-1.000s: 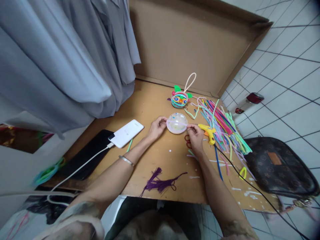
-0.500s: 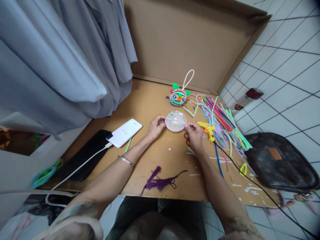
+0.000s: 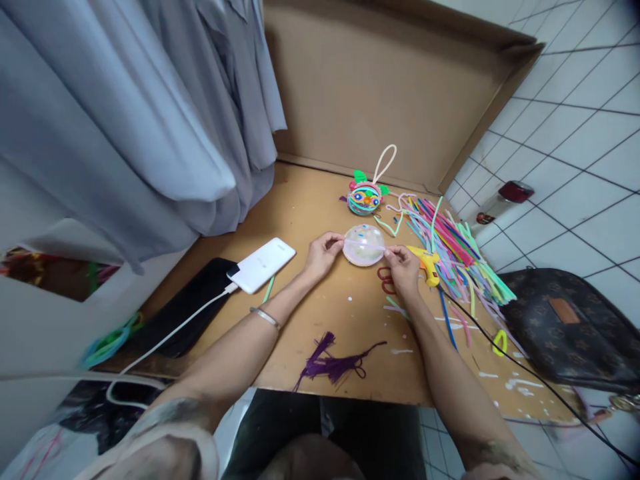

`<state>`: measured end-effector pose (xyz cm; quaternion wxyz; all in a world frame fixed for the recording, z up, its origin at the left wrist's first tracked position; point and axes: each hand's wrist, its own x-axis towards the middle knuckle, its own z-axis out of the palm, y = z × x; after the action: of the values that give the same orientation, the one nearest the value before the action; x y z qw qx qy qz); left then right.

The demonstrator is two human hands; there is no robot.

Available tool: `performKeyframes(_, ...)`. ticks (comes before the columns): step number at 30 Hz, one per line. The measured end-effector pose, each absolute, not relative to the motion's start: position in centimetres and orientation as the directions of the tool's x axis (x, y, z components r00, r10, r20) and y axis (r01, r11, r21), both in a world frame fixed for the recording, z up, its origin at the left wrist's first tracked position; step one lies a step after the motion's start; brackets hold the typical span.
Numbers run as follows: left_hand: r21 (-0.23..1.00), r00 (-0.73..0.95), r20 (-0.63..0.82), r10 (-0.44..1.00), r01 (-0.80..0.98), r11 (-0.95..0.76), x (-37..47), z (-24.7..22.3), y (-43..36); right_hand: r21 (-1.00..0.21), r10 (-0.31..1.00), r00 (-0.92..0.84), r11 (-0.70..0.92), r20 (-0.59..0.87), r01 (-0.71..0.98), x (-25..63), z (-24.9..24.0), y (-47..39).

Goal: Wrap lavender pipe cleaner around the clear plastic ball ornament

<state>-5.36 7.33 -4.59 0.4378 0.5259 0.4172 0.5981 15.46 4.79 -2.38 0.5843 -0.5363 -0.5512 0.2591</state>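
Note:
A clear plastic ball (image 3: 364, 257) lies on the table between my two hands, with small coloured specks showing on its top. Across its front runs a thin lilac pipe cleaner (image 3: 365, 245), drawn nearly straight. My left hand (image 3: 325, 255) pinches the left end beside the ball. At the other side, my right hand (image 3: 403, 267) pinches the right end between thumb and fingers. Just behind the ball sits a finished lion-head ornament (image 3: 365, 199) with green ears and a white loop. Beyond my right hand lies a yellow glue gun (image 3: 429, 265), partly covered by the fingers.
Many coloured pipe cleaners (image 3: 450, 247) are heaped at the right, near a brown patterned bag (image 3: 543, 327). Red-handled scissors (image 3: 386, 280) lie by my right wrist. A purple tassel (image 3: 333, 363) is near the front edge. A white power bank (image 3: 263, 265) with a cable lies left.
The whole view has shifted slightly, so things appear a little further right. Both hands keep their pinch at the ball's sides, and the lilac pipe cleaner now looks straighter across it.

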Motion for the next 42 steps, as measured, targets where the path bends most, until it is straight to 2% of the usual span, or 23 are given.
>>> performKeyframes(4,0.955,-0.035,0.237,0.971,-0.175,-0.239,-5.3,-4.6,7.5,-0.913,0.886,0.267,0.311,0.379,0.266,15.9,-2.8,5.2)
performKeyframes(10,0.94,0.025,0.236,0.971,-0.259,-0.222,-5.4,-4.7,7.7,-0.938,0.916,0.244,0.265,0.318,0.224,16.3,-3.0,5.4)
performKeyframes(16,0.946,0.015,0.233,0.972,-0.236,-0.223,-5.5,-4.9,7.9,-0.942,0.918,0.253,0.253,0.305,0.219,16.3,-3.0,5.4)
performKeyframes(29,0.954,0.016,0.26,0.966,-0.163,-0.254,-5.5,-4.6,7.7,-0.906,0.89,0.255,0.3,0.379,0.298,16.2,-3.2,5.2)
performKeyframes(37,0.956,-0.048,0.254,0.966,-0.14,-0.258,-4.7,-4.4,7.4,-0.876,0.845,0.298,0.338,0.444,0.344,15.7,-3.4,5.1)
performKeyframes(42,0.957,-0.058,0.261,0.964,-0.117,-0.266,-4.4,-4.5,7.5,-0.91,0.871,0.315,0.285,0.377,0.302,15.5,-3.7,4.8)
